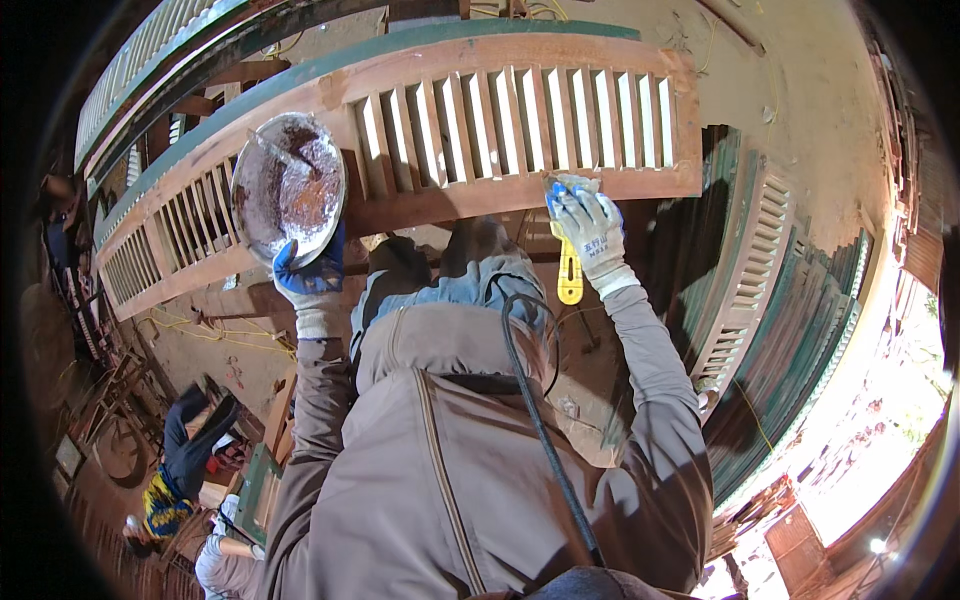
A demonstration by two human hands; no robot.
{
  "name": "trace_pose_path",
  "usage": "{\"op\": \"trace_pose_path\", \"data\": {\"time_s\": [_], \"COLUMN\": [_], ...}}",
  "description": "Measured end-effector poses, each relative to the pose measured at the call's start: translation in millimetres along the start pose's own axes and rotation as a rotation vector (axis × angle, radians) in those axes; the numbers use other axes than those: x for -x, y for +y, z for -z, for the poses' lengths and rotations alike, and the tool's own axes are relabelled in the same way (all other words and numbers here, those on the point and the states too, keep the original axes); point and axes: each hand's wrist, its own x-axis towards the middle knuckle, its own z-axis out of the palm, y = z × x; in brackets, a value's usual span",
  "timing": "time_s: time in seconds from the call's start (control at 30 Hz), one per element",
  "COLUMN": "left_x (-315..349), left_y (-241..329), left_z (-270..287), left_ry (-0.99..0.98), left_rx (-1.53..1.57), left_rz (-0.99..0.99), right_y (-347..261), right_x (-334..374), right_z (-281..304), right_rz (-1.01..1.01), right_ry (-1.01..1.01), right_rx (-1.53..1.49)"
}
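My left hand [312, 272], in a white and blue work glove, grips the near rim of a round metal bowl [338, 190]. Reddish-brown paste [308, 195] smeared with white lies inside it, with a stick-like tool [280, 152] resting in the paste. In my gloved right hand [592, 232] is a putty knife with a yellow handle [570, 272]. Its blade [575, 184] is against the near rail of a long brown wooden louvered shutter [440, 205], close to the right end. The bowl is over the shutter's middle and hides part of its slats.
A green-edged panel [480, 30] lies just beyond the shutter. More shutters [745, 270] and green panels [800, 350] are stacked at right. Yellow cord [215, 335] runs over the floor at left. Another person [185, 470] is at the lower left, near scattered wood.
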Motion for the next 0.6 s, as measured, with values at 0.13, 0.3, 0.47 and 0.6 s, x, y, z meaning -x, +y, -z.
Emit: {"op": "trace_pose_path", "data": {"time_s": [0.13, 0.3, 0.47, 0.6], "left_x": [0, 5, 6, 6], "left_y": [0, 3, 8, 9], "left_z": [-10, -17, -13, -9], "left_ry": [-0.037, -0.043, -0.036, -0.008], "left_rx": [0.025, 0.035, 0.005, -0.003], "left_rz": [0.020, 0.071, 0.074, 0.093], "right_y": [0, 3, 8, 4], "right_x": [7, 31, -6, 0], "right_z": [2, -12, 21, 29], "right_rz": [-0.012, -0.283, -0.029, 0.046], "right_ry": [-0.037, 0.041, -0.013, -0.084], "right_rx": [-0.040, -0.889, -0.047, 0.003]}}
